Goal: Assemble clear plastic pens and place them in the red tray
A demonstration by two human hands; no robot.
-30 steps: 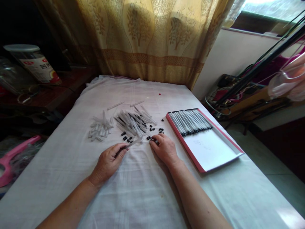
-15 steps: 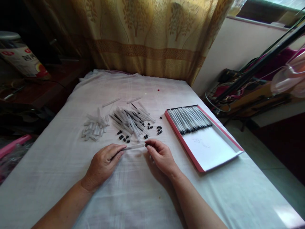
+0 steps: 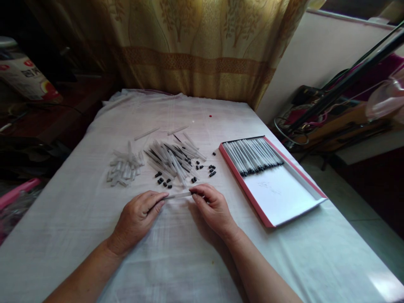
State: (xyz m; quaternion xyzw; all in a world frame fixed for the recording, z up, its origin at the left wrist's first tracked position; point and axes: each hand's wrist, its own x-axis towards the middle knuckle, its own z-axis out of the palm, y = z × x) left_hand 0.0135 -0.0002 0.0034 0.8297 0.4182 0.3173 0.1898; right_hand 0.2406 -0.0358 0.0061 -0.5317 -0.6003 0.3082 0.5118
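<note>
My left hand (image 3: 136,219) is closed around one end of a clear pen barrel (image 3: 178,195) with something dark inside it. At the barrel's other end, my right hand (image 3: 215,207) pinches a small black plug (image 3: 191,193), mostly hidden by the fingertips; it touches the barrel. Just beyond my hands lies a loose pile of clear barrels and dark refills (image 3: 172,158). Left of it is a heap of clear pen caps (image 3: 123,170). Several black plugs (image 3: 165,184) are scattered around the pile's near and right sides.
A shallow red-edged box (image 3: 268,210) on the right holds a row of pens (image 3: 252,155) with black ends. Two barrels (image 3: 147,134) lie apart behind the pile. A tiny red piece (image 3: 210,116) sits farther back. A patterned curtain (image 3: 202,54) hangs behind the cloth-covered table (image 3: 151,269).
The black plug in my right hand has come against the barrel's end, where a small gap showed before. My left hand keeps its hold. The view has shifted slightly.
</note>
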